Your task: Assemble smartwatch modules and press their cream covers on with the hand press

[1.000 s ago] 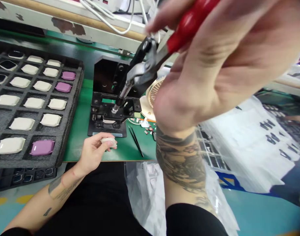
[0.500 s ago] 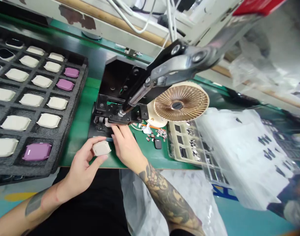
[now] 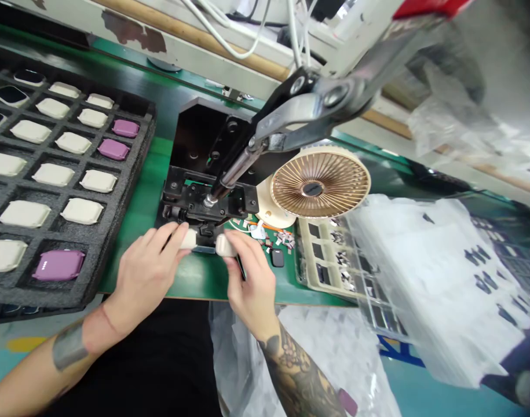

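In front of a black press fixture [image 3: 208,202] with a metal lever, my left hand [image 3: 149,263] pinches a cream watch-shaped case [image 3: 189,239], partly covered by the fingers. My right hand [image 3: 251,272] grips a second cream case [image 3: 225,245] between thumb and fingers, just right of the fixture's front. The two cases are apart, with the fixture's front edge between them.
A black foam tray [image 3: 136,159] of cream and purple cases lies left. To the right are a small fan [image 3: 320,181], scattered small parts [image 3: 284,239], a dark square piece [image 3: 277,258], a divided parts box [image 3: 308,281] and a plastic sheet [image 3: 425,260].
My left hand has moved right and up to the fixture with its case. My right hand has drawn back from the fixture to the right and now holds a cream case.
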Demonstrator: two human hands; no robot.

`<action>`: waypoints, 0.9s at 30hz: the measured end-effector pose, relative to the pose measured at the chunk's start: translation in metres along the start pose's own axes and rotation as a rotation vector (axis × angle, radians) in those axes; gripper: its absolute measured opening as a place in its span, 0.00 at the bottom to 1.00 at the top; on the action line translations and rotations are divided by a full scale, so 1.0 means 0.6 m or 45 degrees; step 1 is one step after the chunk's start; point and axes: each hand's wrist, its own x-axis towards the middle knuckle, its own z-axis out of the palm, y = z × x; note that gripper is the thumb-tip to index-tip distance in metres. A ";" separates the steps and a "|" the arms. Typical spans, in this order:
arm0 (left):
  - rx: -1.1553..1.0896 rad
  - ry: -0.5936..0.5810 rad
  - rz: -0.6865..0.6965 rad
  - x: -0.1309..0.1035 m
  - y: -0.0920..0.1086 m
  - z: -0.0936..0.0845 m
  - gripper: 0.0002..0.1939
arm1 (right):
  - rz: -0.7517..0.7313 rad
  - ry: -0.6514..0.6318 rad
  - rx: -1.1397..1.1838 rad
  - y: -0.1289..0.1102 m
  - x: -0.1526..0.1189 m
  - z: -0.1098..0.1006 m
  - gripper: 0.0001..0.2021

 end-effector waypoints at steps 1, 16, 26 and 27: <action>0.099 -0.063 -0.021 0.018 0.005 0.006 0.21 | 0.011 0.028 -0.013 0.003 -0.005 -0.008 0.27; 0.389 -0.361 -0.021 0.043 0.027 0.015 0.27 | -0.074 0.016 0.042 0.025 -0.024 -0.027 0.29; -0.927 0.231 -0.183 -0.043 0.059 -0.080 0.26 | -0.938 -0.195 -0.045 -0.026 0.044 -0.015 0.32; -0.882 0.311 -0.202 -0.053 0.058 -0.092 0.24 | -1.022 -0.243 -0.038 -0.031 0.061 -0.017 0.29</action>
